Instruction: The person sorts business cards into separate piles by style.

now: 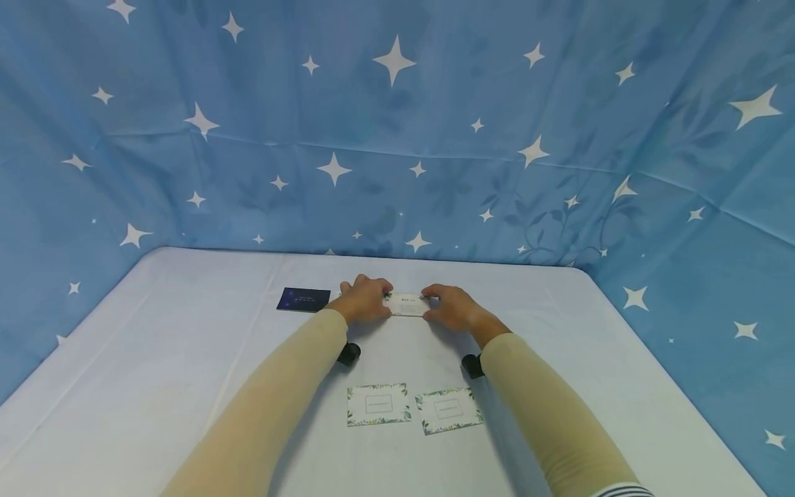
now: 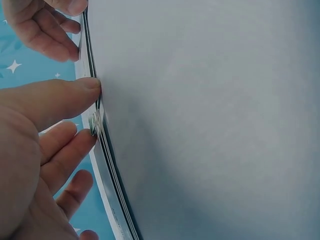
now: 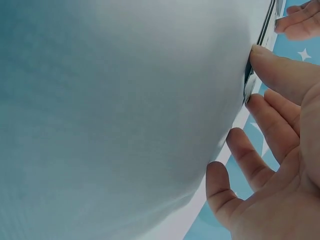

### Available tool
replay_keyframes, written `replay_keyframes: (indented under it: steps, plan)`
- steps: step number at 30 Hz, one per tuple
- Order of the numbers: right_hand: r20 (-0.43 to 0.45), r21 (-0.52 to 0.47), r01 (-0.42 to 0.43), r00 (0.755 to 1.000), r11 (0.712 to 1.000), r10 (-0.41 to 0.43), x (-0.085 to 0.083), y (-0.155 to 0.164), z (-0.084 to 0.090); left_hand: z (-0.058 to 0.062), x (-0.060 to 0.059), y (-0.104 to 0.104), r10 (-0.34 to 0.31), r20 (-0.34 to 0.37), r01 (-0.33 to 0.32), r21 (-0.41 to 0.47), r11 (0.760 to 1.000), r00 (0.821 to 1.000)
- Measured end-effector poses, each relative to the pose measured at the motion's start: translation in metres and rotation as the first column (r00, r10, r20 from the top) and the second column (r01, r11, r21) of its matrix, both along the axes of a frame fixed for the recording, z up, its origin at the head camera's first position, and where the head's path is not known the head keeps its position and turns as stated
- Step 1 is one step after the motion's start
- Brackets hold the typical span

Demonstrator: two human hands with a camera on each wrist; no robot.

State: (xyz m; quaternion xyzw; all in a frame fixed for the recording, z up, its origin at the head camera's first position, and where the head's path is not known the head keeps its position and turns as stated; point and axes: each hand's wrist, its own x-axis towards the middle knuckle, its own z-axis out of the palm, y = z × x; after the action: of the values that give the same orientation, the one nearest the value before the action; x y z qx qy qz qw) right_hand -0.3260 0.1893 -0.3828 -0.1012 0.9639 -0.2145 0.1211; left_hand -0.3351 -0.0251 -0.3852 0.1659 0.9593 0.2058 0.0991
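Note:
A thin stack of white cards lies on the white table toward its far middle. My left hand pinches the stack's left end and my right hand pinches its right end. In the left wrist view, thumb and fingertips close on the edge of the card stack, with the other hand further along it. The right wrist view has the thumb pressed on the card stack against the table.
A dark blue card lies just left of my left hand. Two white cards with leafy borders lie side by side nearer to me, between my forearms. A blue star-printed cloth walls the table on three sides.

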Motion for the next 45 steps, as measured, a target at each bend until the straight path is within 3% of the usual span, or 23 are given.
replay_keyframes:
  steps: [11, 20, 35, 41, 45]
  plan:
    - [0.018, -0.013, 0.002, 1.000, 1.000, -0.002, -0.001, 0.000, -0.001, 0.000, 0.000, -0.001, 0.004, 0.021, -0.004, 0.005, 1.000, 1.000]
    - [0.014, 0.000, -0.048, 0.999, 0.999, 0.048, -0.002, -0.001, 0.001, 0.001, -0.001, -0.001, 0.020, 0.046, -0.020, 0.012, 1.000, 0.999]
    - [0.001, -0.033, -0.069, 0.998, 0.997, 0.069, -0.005, -0.001, -0.001, 0.001, -0.004, 0.001, -0.014, 0.018, 0.014, -0.022, 1.000, 1.000]
    - [0.006, -0.103, -0.017, 1.000, 0.995, 0.018, 0.001, 0.000, -0.004, 0.005, 0.002, -0.008, -0.025, 0.027, 0.025, 0.017, 1.000, 0.999]
    - [-0.047, -0.126, -0.028, 0.999, 0.992, 0.022, 0.010, -0.001, 0.004, 0.011, 0.008, -0.023, -0.052, 0.006, 0.052, 0.053, 0.997, 0.999]
